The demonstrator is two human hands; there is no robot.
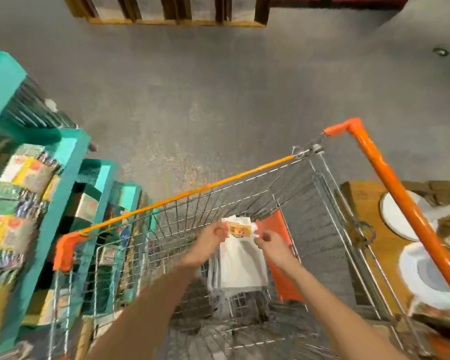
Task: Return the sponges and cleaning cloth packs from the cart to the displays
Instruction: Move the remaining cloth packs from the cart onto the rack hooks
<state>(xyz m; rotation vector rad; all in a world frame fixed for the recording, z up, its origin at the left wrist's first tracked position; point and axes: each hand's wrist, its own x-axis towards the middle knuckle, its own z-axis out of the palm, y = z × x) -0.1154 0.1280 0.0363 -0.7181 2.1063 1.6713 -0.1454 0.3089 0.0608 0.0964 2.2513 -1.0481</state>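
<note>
A: Where is the person's grip at this point?

B: Both hands are down inside the cart [192, 192]. The left hand [208, 242] and right hand [270, 245] each pinch a top corner of the white cleaning cloth pack [242, 263], right at its yellow header card [238, 229]. The pack hangs near the cart's far end, just beside an orange sheet [283, 276] on its right.

A: What could spoil the lift?

B: The hold looks like fingertips only, on thin card. The pack's weight could tear the card or pull it free, and the pack would fall back to the cart's bottom.

A: Anything else?

B: The teal display [63, 162] with the sponge packs [29, 175] stands past the cart's left edge. If the pack swings low, its bottom could catch on that wire side.
</note>
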